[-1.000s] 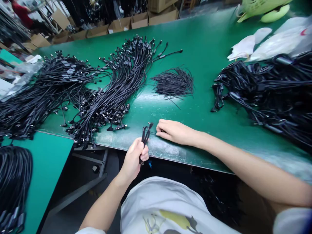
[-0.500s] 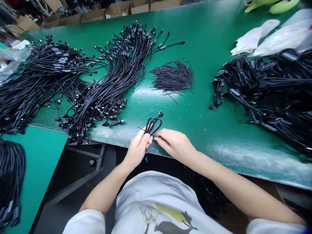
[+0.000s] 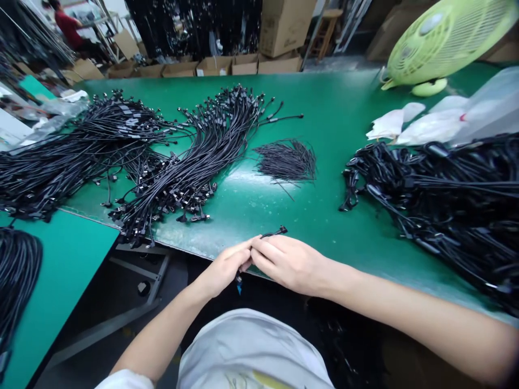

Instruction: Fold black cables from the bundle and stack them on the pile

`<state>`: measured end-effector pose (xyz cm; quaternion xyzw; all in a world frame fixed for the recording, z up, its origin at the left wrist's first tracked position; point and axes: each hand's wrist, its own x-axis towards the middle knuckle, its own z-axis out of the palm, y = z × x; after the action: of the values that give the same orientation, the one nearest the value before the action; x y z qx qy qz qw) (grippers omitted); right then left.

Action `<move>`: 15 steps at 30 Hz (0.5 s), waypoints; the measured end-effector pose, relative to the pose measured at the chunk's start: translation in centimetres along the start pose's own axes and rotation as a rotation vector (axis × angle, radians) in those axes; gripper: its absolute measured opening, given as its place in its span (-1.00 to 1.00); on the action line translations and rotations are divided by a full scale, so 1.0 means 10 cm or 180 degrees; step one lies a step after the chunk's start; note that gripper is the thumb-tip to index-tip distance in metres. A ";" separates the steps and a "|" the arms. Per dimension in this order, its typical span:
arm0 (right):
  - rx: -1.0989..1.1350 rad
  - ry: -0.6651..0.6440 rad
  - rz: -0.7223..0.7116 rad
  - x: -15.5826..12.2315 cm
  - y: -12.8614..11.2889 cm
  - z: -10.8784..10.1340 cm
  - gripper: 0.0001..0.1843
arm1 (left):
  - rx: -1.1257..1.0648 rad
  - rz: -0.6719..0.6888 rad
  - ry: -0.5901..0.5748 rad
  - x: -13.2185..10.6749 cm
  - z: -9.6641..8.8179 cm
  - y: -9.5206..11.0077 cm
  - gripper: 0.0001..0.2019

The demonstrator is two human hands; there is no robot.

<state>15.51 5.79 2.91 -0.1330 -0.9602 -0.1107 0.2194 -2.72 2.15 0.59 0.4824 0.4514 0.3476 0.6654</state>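
A short black cable (image 3: pixel 278 232) is mostly hidden between my two hands at the table's front edge. Its small plug end sticks out past the fingers toward the table, and another end hangs below them. My left hand (image 3: pixel 227 266) is closed around the cable from the left. My right hand (image 3: pixel 290 263) has its fingers bent over the cable, against the left fingertips. Beyond the hands lies a pile of thin black ties (image 3: pixel 287 160). A large bundle of straight black cables (image 3: pixel 203 154) with plugs is left of that pile.
More cables (image 3: pixel 68 146) lie at the far left, others (image 3: pixel 18 281) on a lower green surface. Coiled cables (image 3: pixel 454 200) heap up at the right. White plastic bags (image 3: pixel 433 127) and a green fan (image 3: pixel 441 43) stand behind. Cardboard boxes (image 3: pixel 214 66) line the back; a person (image 3: pixel 68 27) sits farther off.
The view has tilted up, showing the fan and background. My right hand has moved left onto my left hand, and the looped cable, visible before, is now mostly covered.
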 end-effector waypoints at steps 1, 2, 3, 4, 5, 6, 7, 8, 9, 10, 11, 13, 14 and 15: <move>0.0000 0.0052 0.0005 0.00 0.00 0.00 -0.74 | -0.0143 -0.0024 -0.0022 -0.01 0.00 -0.01 -0.67; -0.0034 0.0089 0.0000 0.00 -0.01 0.01 -0.74 | -0.0235 -0.0044 -0.0001 -0.01 0.01 -0.03 -0.65; -0.0086 0.0092 -0.0015 -0.01 -0.01 0.02 -0.75 | -0.0256 -0.0075 0.0062 -0.01 0.01 -0.06 -0.63; -0.0144 0.0055 -0.0037 -0.02 -0.02 0.03 -0.75 | -0.0200 -0.0124 0.0148 -0.02 0.01 -0.09 -0.59; -0.0207 -0.0026 -0.0068 -0.03 -0.03 0.05 -0.75 | -0.0075 -0.0173 0.0239 -0.01 0.02 -0.13 -0.55; -0.0288 -0.0144 -0.0115 -0.03 -0.04 0.06 -0.75 | 0.0082 -0.0211 0.0320 -0.01 0.02 -0.18 -0.51; -0.0397 -0.0281 -0.0162 -0.04 -0.05 0.08 -0.72 | 0.0228 -0.0236 0.0386 -0.01 0.02 -0.22 -0.47; -0.0538 -0.0432 -0.0203 -0.04 -0.07 0.09 -0.69 | 0.0339 -0.0242 0.0442 0.00 0.03 -0.26 -0.44; -0.0699 -0.0576 -0.0247 -0.05 -0.09 0.10 -0.66 | 0.0416 -0.0230 0.0484 0.01 0.03 -0.29 -0.41; -0.0865 -0.0699 -0.0282 -0.05 -0.11 0.11 -0.64 | 0.0480 -0.0196 0.0515 0.03 0.03 -0.31 -0.39; -0.1022 -0.0801 -0.0312 -0.04 -0.12 0.12 -0.63 | 0.0549 -0.0149 0.0535 0.05 0.03 -0.32 -0.38; -0.1275 -0.0938 -0.0371 -0.03 -0.14 0.13 -0.62 | 0.0761 -0.0072 0.0533 0.09 0.03 -0.30 -0.39; -0.1372 -0.0978 -0.0417 -0.02 -0.14 0.13 -0.62 | 0.0903 -0.0069 0.0510 0.11 0.03 -0.27 -0.40; -0.1456 -0.1006 -0.0460 -0.01 -0.13 0.12 -0.62 | 0.1053 -0.0084 0.0470 0.12 0.03 -0.23 -0.41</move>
<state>14.78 4.89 1.59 -0.1259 -0.9395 -0.3177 0.0229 -1.97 2.46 -1.90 0.5524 0.5563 0.2943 0.5466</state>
